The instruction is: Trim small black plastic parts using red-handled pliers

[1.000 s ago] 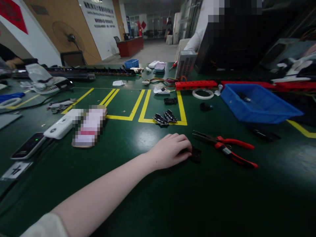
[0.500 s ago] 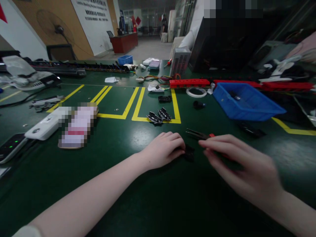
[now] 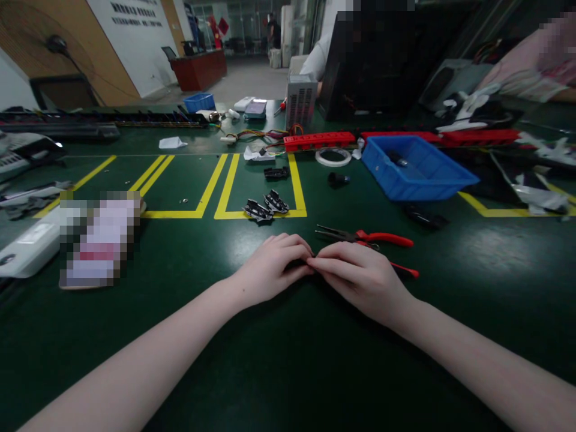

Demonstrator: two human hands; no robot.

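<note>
My left hand [image 3: 274, 267] is closed, its fingers pinched on a small black part that is now nearly all hidden by the two hands. Fingertip to fingertip with it, my right hand [image 3: 364, 276] is also closed in a pinch; what lies between its fingers cannot be made out. Just behind my right hand lie long-nose pliers [image 3: 387, 239] with red handles, jaws to the left and slightly apart. Beyond my left hand, two black-and-silver moulded parts [image 3: 265, 207] lie side by side near a yellow tape line. A black piece [image 3: 276, 173] rests farther back.
A blue bin [image 3: 418, 174] with a dark item inside stands back right, a curved black part [image 3: 425, 217] before it. Nearby are a white ring [image 3: 333, 158] and a black cylindrical piece [image 3: 338, 179]. Red strips [image 3: 319, 141] line the back. A blurred-out phone-like slab [image 3: 103, 240] lies left.
My right hand has moved left from beside the pliers to meet my left hand's fingertips. The pliers now show more fully, and the black part is covered. The view has turned slightly right.
</note>
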